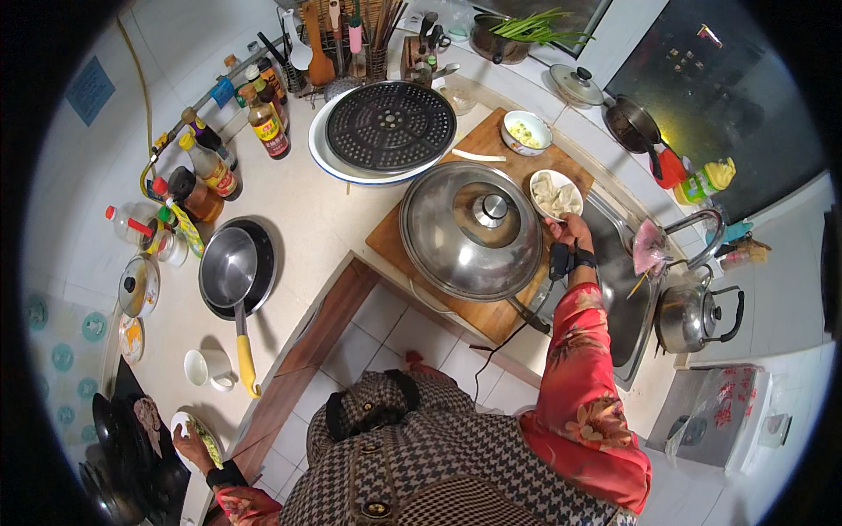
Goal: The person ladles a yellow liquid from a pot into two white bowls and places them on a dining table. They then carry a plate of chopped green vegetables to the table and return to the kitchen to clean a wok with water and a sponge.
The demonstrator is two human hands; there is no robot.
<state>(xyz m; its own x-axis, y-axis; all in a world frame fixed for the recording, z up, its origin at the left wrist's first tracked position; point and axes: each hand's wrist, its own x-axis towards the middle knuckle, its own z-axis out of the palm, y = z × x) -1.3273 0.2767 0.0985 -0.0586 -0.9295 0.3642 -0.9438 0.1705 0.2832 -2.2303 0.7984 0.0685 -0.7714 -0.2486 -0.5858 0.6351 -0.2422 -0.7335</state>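
My right hand (572, 231) grips the near rim of a small white bowl (567, 177) that holds several dumplings (554, 196). This bowl is at the right end of a wooden cutting board (490, 322), next to a wok with a domed steel and glass lid (434, 250). Far to the left, my left hand (193, 448) is over a white plate (179, 417) of chopped pale-green food (212, 444). Its fingers touch or hover at the plate's left side; whether they grip it is unclear. A white mug (205, 367) stands just beyond that plate.
A saucepan with a yellow handle (247, 368) rests in a black pan (271, 263). A perforated steamer tray (391, 135) lies on a white enamel basin (319, 144). Sauce bottles (268, 128) line the left wall. A sink (618, 289) and steel kettle (684, 319) are at the right.
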